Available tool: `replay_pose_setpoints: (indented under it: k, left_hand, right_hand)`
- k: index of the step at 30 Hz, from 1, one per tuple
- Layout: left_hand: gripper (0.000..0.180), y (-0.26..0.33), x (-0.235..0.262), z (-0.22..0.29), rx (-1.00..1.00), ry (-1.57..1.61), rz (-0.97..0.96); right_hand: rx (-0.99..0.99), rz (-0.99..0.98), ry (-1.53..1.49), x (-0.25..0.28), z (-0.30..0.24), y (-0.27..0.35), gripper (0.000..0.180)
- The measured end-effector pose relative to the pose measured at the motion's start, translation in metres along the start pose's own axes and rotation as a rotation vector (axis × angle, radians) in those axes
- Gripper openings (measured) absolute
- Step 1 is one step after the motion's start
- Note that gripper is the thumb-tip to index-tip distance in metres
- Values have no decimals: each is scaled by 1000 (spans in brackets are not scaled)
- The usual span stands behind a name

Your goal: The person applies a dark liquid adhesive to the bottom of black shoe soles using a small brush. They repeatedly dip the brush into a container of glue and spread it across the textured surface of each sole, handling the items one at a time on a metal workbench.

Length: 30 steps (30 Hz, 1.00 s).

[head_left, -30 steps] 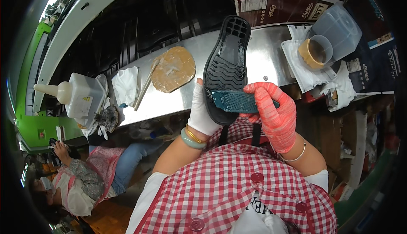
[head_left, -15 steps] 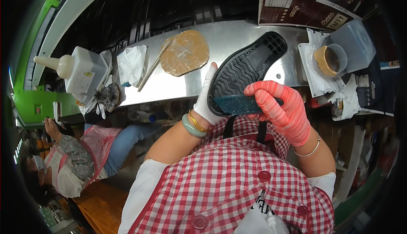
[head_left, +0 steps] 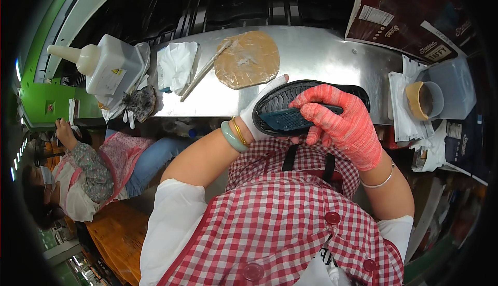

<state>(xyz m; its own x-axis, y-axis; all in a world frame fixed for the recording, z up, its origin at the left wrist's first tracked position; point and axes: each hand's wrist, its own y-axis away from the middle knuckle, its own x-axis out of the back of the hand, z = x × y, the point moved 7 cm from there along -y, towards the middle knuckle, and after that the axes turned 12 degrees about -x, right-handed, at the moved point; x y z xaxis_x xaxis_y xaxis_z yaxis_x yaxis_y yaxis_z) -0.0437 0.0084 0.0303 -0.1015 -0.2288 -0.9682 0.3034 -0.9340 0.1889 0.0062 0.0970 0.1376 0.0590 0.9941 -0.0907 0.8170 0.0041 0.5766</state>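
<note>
"What's around those hands?"

"A bare metal table (head_left: 316,52) stretches beyond them, with dark machinery behind it. Far off past the left hand (head_left: 257,110), low down, a seated co-worker (head_left: 116,169) faces away from us."

"And the hands themselves?"

"The left one, in a white glove, is clasped round the near-left end of a black shoe sole (head_left: 275,99), thumb along the far edge; its other fingers are mostly hidden. The right one (head_left: 347,125), gloved in coral knit, pinches a textured teal strip (head_left: 284,120) between bent fingers."

"Where's the strip, then?"

"Between the two hands, over the sole's near side, slanting up from the left palm to the right fingers. I can't tell how firmly it touches the sole."

"Anything beyond the left hand?"

"Yes, a round brown pad (head_left: 248,65) just past it, with a thin stick (head_left: 199,76) across the pad's edge. Further to its left come a crumpled white sheet (head_left: 176,65) and a pale nozzle bottle (head_left: 115,73)."

"And past the right?"

"A small clear cup (head_left: 437,99) with a tan rim piece, against a larger clear container (head_left: 459,86). A maroon carton (head_left: 404,16) stands further out."
</note>
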Motion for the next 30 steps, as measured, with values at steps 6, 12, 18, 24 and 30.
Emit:
replay_pose_setpoints:
  k: [6, 12, 18, 24, 30]
  left_hand:
    - [63, -2, 19, 15, 101, -65, 81]
    - [60, -10, 9, 21, 201, -85, -98]
    - [62, -3, 3, 25, 246, -41, -43]
    - [59, -8, 24, 32, 203, -282, 205]
    - [56, -6, 26, 39, 191, -301, 233]
  right_hand:
    - [-12, -43, 48, 2, -7, -15, 24]
    - [-31, -89, 76, 9, -8, -28, 26]
    - [-46, -73, 104, 20, -6, -33, 26]
    - [-51, -63, 181, 33, -6, -32, 27]
    - [-50, -45, 232, 46, -6, -33, 25]
